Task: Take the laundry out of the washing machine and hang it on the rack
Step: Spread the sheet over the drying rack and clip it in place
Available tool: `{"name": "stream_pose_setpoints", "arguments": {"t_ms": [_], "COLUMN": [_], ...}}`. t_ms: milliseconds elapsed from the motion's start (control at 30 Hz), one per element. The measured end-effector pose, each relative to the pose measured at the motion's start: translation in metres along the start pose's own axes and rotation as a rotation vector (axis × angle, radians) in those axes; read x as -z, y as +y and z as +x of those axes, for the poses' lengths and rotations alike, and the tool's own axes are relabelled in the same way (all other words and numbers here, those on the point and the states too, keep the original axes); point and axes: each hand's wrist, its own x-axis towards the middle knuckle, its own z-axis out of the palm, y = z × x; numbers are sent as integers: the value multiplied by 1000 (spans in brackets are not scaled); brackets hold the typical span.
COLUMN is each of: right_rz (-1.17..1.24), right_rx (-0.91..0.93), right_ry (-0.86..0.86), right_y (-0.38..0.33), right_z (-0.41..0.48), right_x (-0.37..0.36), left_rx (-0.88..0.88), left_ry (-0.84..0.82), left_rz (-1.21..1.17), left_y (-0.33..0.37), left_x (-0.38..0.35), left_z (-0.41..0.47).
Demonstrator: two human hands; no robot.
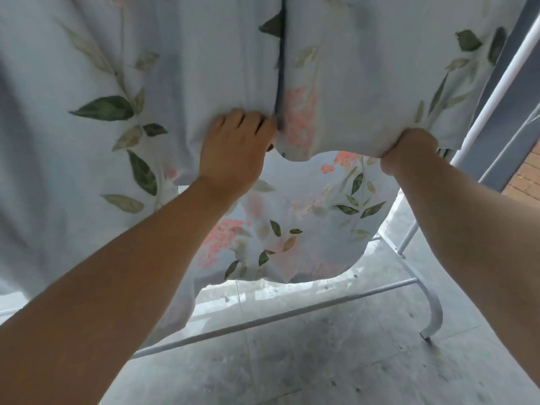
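Observation:
A pale blue sheet (181, 68) printed with green leaves and pink flowers hangs over a white metal drying rack (496, 92) and fills the upper part of the view. My left hand (233, 150) grips a fold of the sheet near its lower edge, fingers curled into the cloth. My right hand (409, 153) pinches the lower hem further right, its fingers hidden behind the fabric. A second layer of the same floral cloth (295, 223) hangs lower, behind the front layer. The washing machine is not in view.
The rack's lower crossbar (277, 314) and curved right foot (432, 320) stand on a grey tiled floor (321, 369). A grey wall (491, 147) and a strip of brick-coloured tiles (526, 182) lie at the right.

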Motion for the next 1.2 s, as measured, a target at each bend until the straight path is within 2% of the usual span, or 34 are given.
{"name": "stream_pose_setpoints", "arguments": {"t_ms": [100,233,600,1033,1200], "right_rz": [-67,-71,-32,-75,60], "right_rx": [32,-15,-85,-188,-274], "right_ry": [39,-23,-61,-147,-167], "right_y": [7,24,47,68,77], "right_z": [8,16,37,30,28], "right_x": [-17,-25,-75,-136,-155], "left_rx": [36,44,82,178,206], "left_ry": [-55,-142,-197,-225,-241], "left_rz": [16,18,250,275,287], "left_y": [5,12,0,8,14], "left_x": [-18,-33,-54,-61,-69], "left_z": [-5,-20,-59,-106,-122]}}
